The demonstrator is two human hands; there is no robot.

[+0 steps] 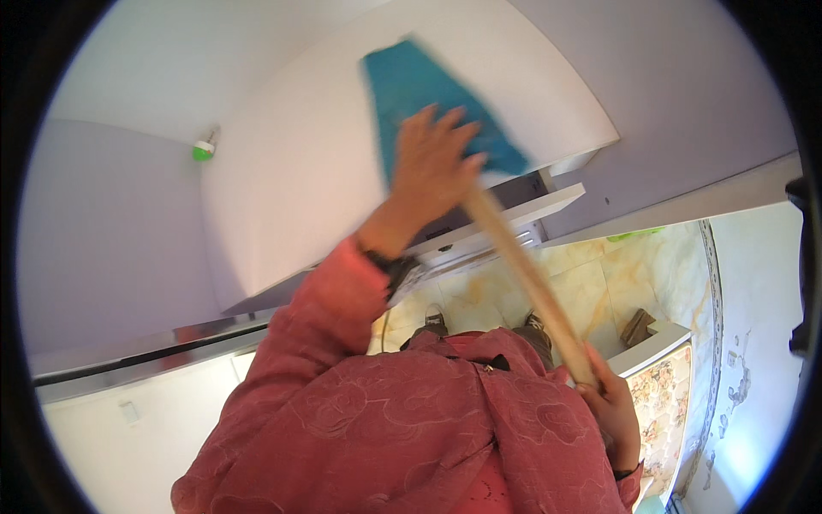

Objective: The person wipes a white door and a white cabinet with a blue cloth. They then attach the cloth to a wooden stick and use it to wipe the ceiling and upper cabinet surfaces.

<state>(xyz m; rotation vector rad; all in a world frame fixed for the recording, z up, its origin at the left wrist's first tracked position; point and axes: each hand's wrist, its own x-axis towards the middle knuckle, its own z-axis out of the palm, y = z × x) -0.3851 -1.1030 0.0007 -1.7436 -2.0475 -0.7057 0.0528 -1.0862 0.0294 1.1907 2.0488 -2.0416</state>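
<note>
My left hand [433,160] grips a blue cloth [427,77], its fingers spread over the top side. The cloth is blurred and hangs out in a tapered shape above a pale desktop [302,141]. From beside that hand a long wooden stick [526,273] slants down toward my body. The stick's upper end is hidden by the hand and cloth, so I cannot tell whether cloth and stick are joined. Close to my right side, my right hand [610,401] is closed around the stick's lower end.
Below the desktop a drawer [546,204] stands pulled out. A small bottle with a green part [204,149] is at the left. Marbled floor tiles [591,283] lie beneath me. On the right are a flower-patterned panel [661,398] and a brown block [637,327].
</note>
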